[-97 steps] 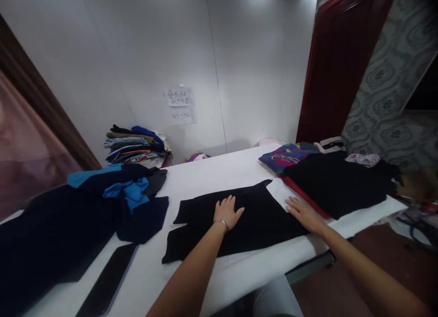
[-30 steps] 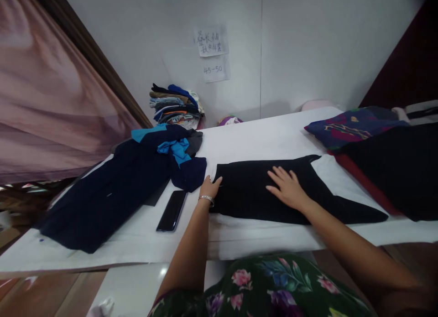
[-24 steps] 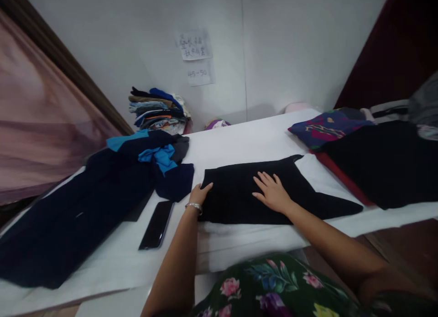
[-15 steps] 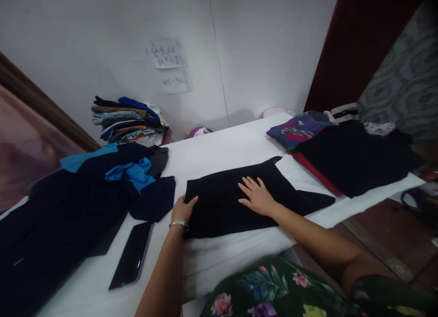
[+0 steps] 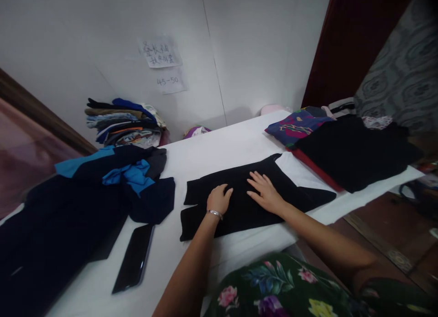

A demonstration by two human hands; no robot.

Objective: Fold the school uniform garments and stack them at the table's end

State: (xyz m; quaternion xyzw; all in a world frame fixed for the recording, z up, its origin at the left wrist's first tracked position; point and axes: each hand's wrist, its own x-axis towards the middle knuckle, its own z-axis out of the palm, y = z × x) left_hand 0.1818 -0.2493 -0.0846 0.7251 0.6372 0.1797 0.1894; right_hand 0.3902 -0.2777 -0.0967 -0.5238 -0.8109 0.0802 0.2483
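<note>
A black garment (image 5: 239, 216) lies folded flat on the white-covered table (image 5: 219, 146). Its left end splits into two sleeve-like or leg-like ends, and a pointed part sticks out to the right. My left hand (image 5: 219, 200), with a silver bracelet at the wrist, rests on the garment's left half, thumb apart from the forefinger; its other fingers are partly hidden. To its right, my right hand (image 5: 266, 194) lies flat on the middle of the cloth with fingers spread.
Dark navy and blue clothes (image 5: 78, 207) are heaped at the left, beside a phone (image 5: 133, 258). Behind them rises a stack of folded clothes (image 5: 125, 121). More black clothing (image 5: 356, 153) and a purple patterned garment (image 5: 297, 127) lie at the right. Paper notes (image 5: 160, 52) hang on the wall.
My left hand has let go of the garment's left edge and moved right onto its middle. The split between the left ends now shows. My right hand stays on the cloth.
</note>
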